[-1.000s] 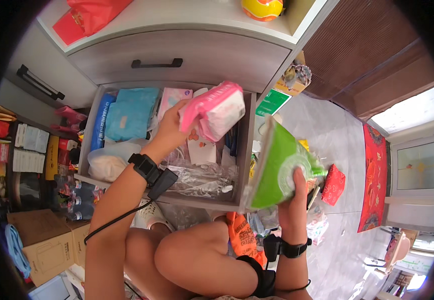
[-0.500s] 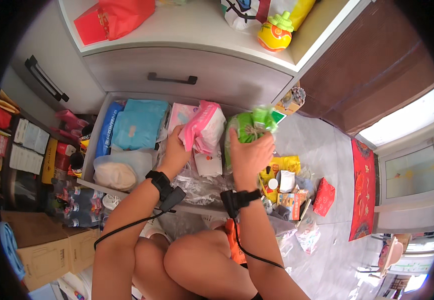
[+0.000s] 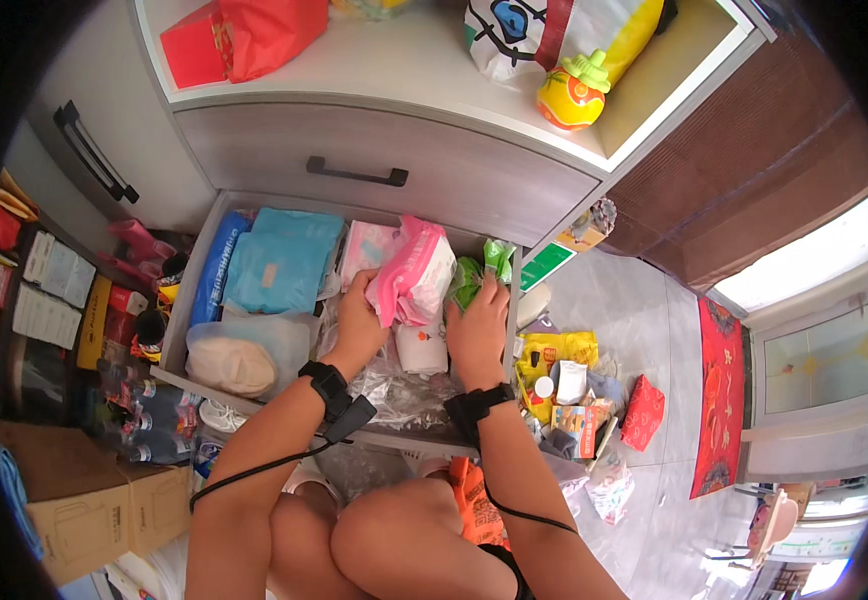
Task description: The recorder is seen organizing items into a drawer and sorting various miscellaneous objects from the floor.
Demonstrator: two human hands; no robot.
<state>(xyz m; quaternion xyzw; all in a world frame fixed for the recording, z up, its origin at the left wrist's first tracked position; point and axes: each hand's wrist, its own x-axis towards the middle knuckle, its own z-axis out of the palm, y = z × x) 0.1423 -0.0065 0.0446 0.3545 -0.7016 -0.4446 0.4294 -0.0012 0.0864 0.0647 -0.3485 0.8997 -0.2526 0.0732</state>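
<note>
Pink-and-white pack (image 3: 422, 275): soft plastic film, creased and shiny, over a plump rounded block; it is in the open drawer (image 3: 207, 245), right of the middle, tilted above a smooth white packet (image 3: 421, 352);
Left hand (image 3: 358, 318): closed around the pack's left side, fingers partly tucked behind the pink film;
Right hand (image 3: 480, 330): fingers slightly bent and partly spread over the green bag (image 3: 467, 278); whether they grip it or only press on it, I cannot tell;
Green bag: crumpled, glossy plastic with a bunched end sticking up; it is at the drawer's back right corner, near the pack;
Drawer's left side: a long, glossy blue package (image 3: 217, 270) beside flat, soft turquoise packs (image 3: 284, 262); nearer the body, a cloudy, translucent pouch (image 3: 234, 365) around something rounded and beige;
Between the wrists: clear film (image 3: 394, 395), thin and wrinkled;
Upper drawer front (image 3: 254, 140): grey wood grain with a straight black handle (image 3: 357, 172);
Floor (image 3: 644, 310): smooth grey tiles; a crinkly yellow bag (image 3: 572, 348) and a puffy red bag (image 3: 644, 412) lie right of the drawer.
</note>
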